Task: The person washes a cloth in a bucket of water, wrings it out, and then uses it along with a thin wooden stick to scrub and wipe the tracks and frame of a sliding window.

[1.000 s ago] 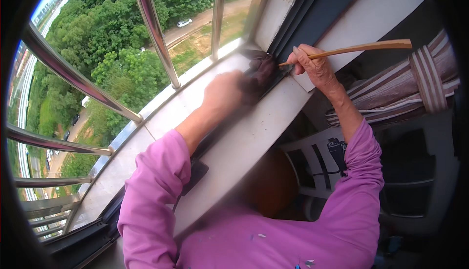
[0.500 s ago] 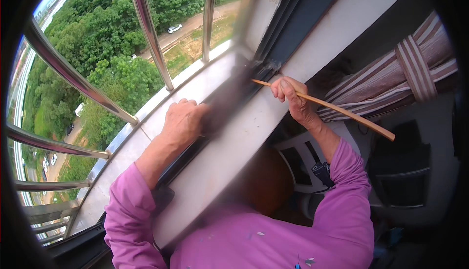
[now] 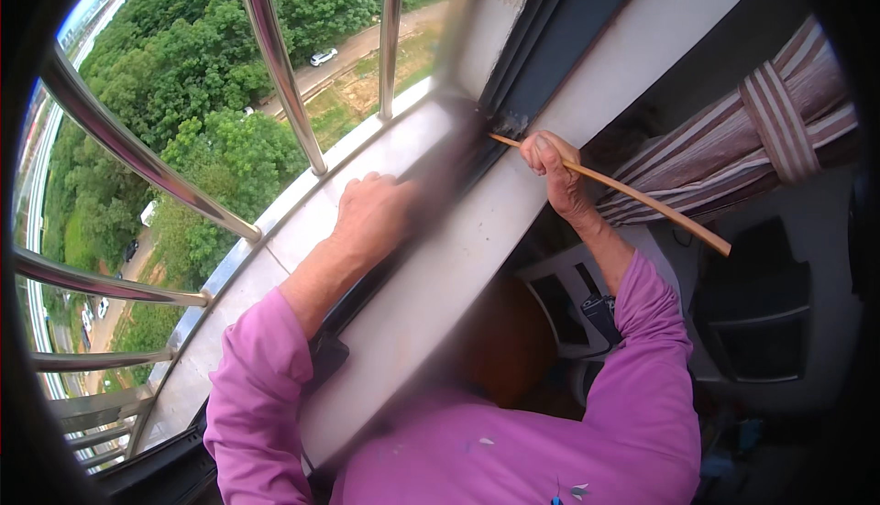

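Head view: right hand (image 3: 557, 168) pinches a slim tan wooden stick (image 3: 646, 203), left hand (image 3: 374, 216) curled, can't tell its grip.

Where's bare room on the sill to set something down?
Inner sill: broad stretch between dark track and room-side edge, small specks only. Outer ledge: strip between railing and left hand. Crowded: track's far end, where blurred dark item, wooden stick and right hand bunch up.

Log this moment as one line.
left hand: at blurred dark item | right hand: gripping wooden stick | stick tip: near window track
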A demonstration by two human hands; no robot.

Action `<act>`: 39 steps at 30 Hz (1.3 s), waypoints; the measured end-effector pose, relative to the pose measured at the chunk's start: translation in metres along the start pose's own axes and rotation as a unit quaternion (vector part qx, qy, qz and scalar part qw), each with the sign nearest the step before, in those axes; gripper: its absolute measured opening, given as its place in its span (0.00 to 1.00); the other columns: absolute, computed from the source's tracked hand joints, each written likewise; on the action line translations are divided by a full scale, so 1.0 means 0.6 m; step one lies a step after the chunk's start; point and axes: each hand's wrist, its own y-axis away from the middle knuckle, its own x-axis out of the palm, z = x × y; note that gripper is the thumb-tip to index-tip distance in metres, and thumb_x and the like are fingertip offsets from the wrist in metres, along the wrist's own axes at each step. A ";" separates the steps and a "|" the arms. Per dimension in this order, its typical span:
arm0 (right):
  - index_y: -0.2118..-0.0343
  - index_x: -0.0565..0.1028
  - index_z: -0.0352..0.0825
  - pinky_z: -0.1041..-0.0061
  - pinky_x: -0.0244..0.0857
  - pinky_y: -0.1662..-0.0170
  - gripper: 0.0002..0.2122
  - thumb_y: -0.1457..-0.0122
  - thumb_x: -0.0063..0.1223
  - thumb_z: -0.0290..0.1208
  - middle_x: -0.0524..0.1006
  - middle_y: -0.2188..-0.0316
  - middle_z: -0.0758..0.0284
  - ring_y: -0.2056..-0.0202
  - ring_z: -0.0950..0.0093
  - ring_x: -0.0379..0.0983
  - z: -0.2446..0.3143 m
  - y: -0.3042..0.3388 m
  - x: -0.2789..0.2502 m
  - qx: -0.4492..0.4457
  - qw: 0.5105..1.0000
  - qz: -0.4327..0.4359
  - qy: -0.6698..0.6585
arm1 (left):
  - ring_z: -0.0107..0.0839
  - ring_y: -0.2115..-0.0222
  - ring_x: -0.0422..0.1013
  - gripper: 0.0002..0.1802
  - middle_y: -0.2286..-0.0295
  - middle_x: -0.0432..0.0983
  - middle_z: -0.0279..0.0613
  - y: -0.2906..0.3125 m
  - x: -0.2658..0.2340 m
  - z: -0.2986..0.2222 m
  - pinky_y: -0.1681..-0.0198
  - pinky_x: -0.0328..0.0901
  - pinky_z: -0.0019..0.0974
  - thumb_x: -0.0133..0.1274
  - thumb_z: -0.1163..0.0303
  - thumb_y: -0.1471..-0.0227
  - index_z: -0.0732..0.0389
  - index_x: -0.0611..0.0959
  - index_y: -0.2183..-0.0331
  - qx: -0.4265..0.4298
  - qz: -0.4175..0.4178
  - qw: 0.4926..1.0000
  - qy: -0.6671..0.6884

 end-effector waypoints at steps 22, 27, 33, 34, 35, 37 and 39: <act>0.85 0.56 0.35 0.79 0.51 0.77 0.18 0.38 0.35 0.35 0.58 0.86 0.73 0.81 0.82 0.53 0.036 -0.120 0.017 -0.022 0.988 0.135 0.073 | 0.46 0.63 0.68 0.19 0.69 0.72 0.45 -0.008 -0.020 0.024 0.60 0.64 0.44 0.49 0.80 0.65 0.55 0.79 0.66 -0.020 -0.008 0.994 0.103; 0.86 0.56 0.34 0.73 0.55 0.80 0.15 0.43 0.39 0.29 0.61 0.89 0.71 0.84 0.79 0.61 0.021 -0.160 0.023 -0.011 0.964 0.151 0.220 | 0.46 0.62 0.68 0.18 0.70 0.72 0.46 -0.047 0.006 -0.007 0.59 0.64 0.45 0.50 0.79 0.64 0.55 0.79 0.65 0.025 -0.038 0.993 0.110; 0.86 0.54 0.39 0.84 0.39 0.83 0.18 0.39 0.36 0.34 0.59 0.86 0.73 0.85 0.87 0.44 0.061 -0.119 0.038 0.083 0.987 0.138 0.023 | 0.45 0.66 0.71 0.14 0.72 0.74 0.45 0.020 -0.024 0.027 0.62 0.66 0.43 0.51 0.77 0.62 0.55 0.81 0.68 -0.005 0.079 0.993 0.082; 0.86 0.54 0.39 0.84 0.40 0.83 0.18 0.39 0.36 0.33 0.58 0.87 0.73 0.85 0.86 0.45 0.070 -0.111 0.045 0.096 0.985 0.144 0.011 | 0.44 0.66 0.71 0.13 0.72 0.74 0.44 0.037 -0.030 0.030 0.62 0.66 0.43 0.52 0.77 0.62 0.55 0.81 0.68 -0.012 0.094 0.994 0.055; 0.86 0.54 0.39 0.84 0.41 0.82 0.18 0.39 0.36 0.33 0.57 0.87 0.73 0.84 0.86 0.47 0.078 -0.100 0.052 0.109 0.983 0.148 -0.004 | 0.44 0.66 0.71 0.13 0.72 0.74 0.44 0.060 -0.037 0.035 0.62 0.66 0.43 0.53 0.76 0.62 0.55 0.81 0.68 -0.036 0.104 0.991 0.076; 0.87 0.54 0.39 0.84 0.42 0.83 0.18 0.39 0.34 0.32 0.57 0.87 0.73 0.84 0.85 0.48 0.091 -0.081 0.077 0.095 0.977 0.182 -0.055 | 0.42 0.66 0.70 0.14 0.73 0.74 0.42 0.114 -0.047 0.043 0.63 0.63 0.41 0.54 0.77 0.63 0.54 0.82 0.68 -0.061 0.101 0.990 0.079; 0.87 0.54 0.39 0.84 0.42 0.83 0.18 0.39 0.34 0.32 0.58 0.87 0.73 0.84 0.85 0.48 0.103 -0.065 0.108 0.110 0.968 0.194 -0.114 | 0.40 0.66 0.69 0.15 0.74 0.73 0.41 0.176 -0.056 0.048 0.63 0.61 0.39 0.54 0.78 0.64 0.54 0.82 0.69 -0.054 0.057 0.997 0.024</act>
